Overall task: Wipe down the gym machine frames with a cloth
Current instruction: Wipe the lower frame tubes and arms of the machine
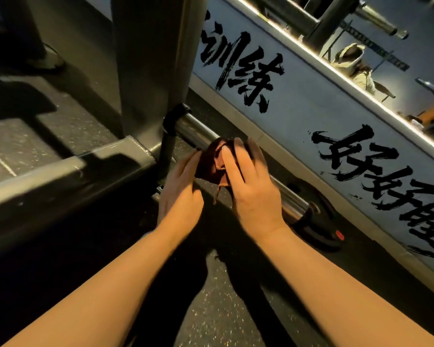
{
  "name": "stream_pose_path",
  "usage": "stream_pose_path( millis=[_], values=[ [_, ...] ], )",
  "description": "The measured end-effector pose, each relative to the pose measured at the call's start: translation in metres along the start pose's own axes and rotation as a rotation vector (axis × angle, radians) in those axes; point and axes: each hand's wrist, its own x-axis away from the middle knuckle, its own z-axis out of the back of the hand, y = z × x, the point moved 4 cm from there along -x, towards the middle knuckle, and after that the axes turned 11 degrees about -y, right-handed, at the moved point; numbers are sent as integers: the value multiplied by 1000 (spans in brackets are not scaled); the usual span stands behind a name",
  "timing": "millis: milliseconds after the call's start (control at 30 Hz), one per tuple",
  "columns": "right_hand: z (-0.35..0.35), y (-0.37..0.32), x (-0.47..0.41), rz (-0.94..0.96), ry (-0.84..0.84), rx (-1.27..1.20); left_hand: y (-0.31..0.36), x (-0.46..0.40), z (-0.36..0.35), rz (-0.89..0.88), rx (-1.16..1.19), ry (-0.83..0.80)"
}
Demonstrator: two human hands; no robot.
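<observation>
A dark brown cloth is bunched over a shiny chrome bar that sticks out low from the grey machine upright. My right hand lies over the cloth and the bar, fingers wrapped on the cloth. My left hand sits just left of it, fingertips touching the cloth's near edge. The bar's middle stretch is hidden under the cloth and hands; its far end shows with a dark cap.
A grey base beam runs left along the speckled dark floor. A white wall panel with black brush lettering stands close behind the bar. A black weight plate sits at the bar's end. A mirror above reflects more equipment.
</observation>
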Motion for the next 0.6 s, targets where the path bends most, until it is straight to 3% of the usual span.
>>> stream_pose_path(
  millis=[100, 200, 333, 433, 533, 600],
  values=[
    [-8, -22, -33, 96, -4, 74, -15, -4, 22, 132, -96, 9],
    [-21, -42, -66, 148, -17, 258, -24, 6, 46, 143, -149, 91],
    [-28, -52, -91, 152, 125, -45, -50, 31, 81, 245, -339, 83],
    [-31, -68, -84, 259, 276, -168, -71, 56, 112, 309, -495, 49],
    [-42, -101, -84, 324, 218, -386, -84, 74, 134, 360, -575, 17],
    [-51, -124, -98, 221, 124, -566, -87, 82, 142, 403, -625, 35]
  ],
)
